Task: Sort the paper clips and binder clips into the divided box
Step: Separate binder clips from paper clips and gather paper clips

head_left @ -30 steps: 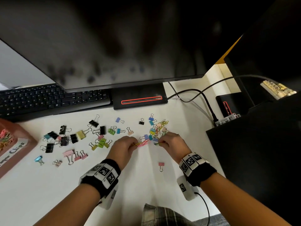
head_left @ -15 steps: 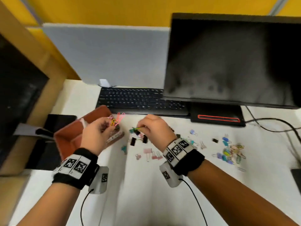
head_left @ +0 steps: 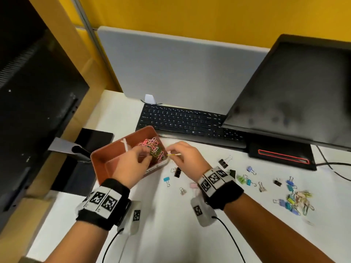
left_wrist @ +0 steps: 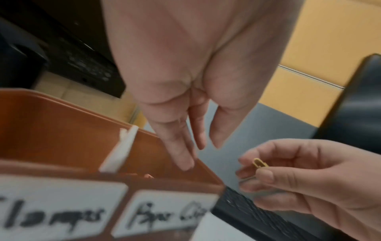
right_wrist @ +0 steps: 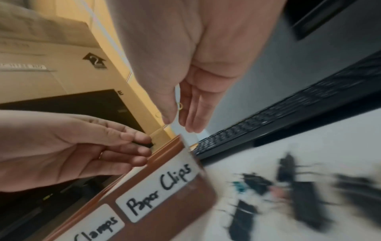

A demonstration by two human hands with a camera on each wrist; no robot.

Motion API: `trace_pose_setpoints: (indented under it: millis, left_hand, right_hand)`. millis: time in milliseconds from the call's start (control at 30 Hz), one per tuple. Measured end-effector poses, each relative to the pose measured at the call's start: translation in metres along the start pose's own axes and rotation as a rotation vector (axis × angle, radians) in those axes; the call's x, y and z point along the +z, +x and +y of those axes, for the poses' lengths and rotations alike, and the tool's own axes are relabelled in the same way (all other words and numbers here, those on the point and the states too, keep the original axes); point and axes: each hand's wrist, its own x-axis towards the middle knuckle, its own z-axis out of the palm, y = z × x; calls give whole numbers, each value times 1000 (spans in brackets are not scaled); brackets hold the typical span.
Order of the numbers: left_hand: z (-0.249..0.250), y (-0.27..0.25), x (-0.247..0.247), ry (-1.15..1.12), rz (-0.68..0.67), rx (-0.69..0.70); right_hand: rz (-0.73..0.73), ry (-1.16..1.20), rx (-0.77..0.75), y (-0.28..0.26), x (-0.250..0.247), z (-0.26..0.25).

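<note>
The brown divided box (head_left: 105, 157) stands at the desk's left, labelled "Clamps" (right_wrist: 97, 228) and "Paper Clips" (right_wrist: 158, 189). Coloured paper clips (head_left: 153, 146) fill its right compartment. My left hand (head_left: 146, 158) hovers over that compartment with straight fingers (left_wrist: 185, 161) and holds nothing. My right hand (head_left: 171, 153) pinches a yellow paper clip (head_left: 173, 154) (left_wrist: 259, 163) just beyond the box's right rim. Binder clips (head_left: 177, 172) lie scattered on the white desk to the right, and a mixed pile of clips (head_left: 296, 201) lies at the far right.
A black keyboard (head_left: 182, 120) lies behind the box, and a monitor (head_left: 296, 95) on its base (head_left: 281, 158) stands at the back right. A dark tablet (head_left: 91, 141) and black equipment (head_left: 34, 103) sit left of the box. Cables (head_left: 334, 168) run along the right edge.
Both hands travelled left from the clip pile to the box. My left hand let its pink and yellow paper clips go into the right compartment. My right hand still pinches its clip.
</note>
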Motion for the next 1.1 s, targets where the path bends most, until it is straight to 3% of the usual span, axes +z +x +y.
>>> trace_pose_setpoints:
  millis: [133,267,367,500,667,767,867,1100]
  left_hand:
    - [41,-18,49,-131,-159,150]
    - [96,-36,123,-163,-347,246]
    - [135,-50,182,-129,-453,312]
    - [175,-69,254,-40,-564,381]
    - [204,-77,324,129,-558,427]
    - [212,-77,352,230,-564,430]
    - [211,-74,365,327,-539,423]
    - [197,-69,359,272,-476,357]
  right_hand:
    - [70,-133,119,-72,-45,52]
    - [247,-176,339,-157,-94,114]
    - [381,-153,470,-206,-126,148]
    - [415,-158,564,-253,-163,183]
    - [350,-165,683,-288,-186,228]
    - [266,-134,668,-296,-186,244]
    - [231,-112,607,-297,-180,251]
    - [202,-116,529,-300,-170,259]
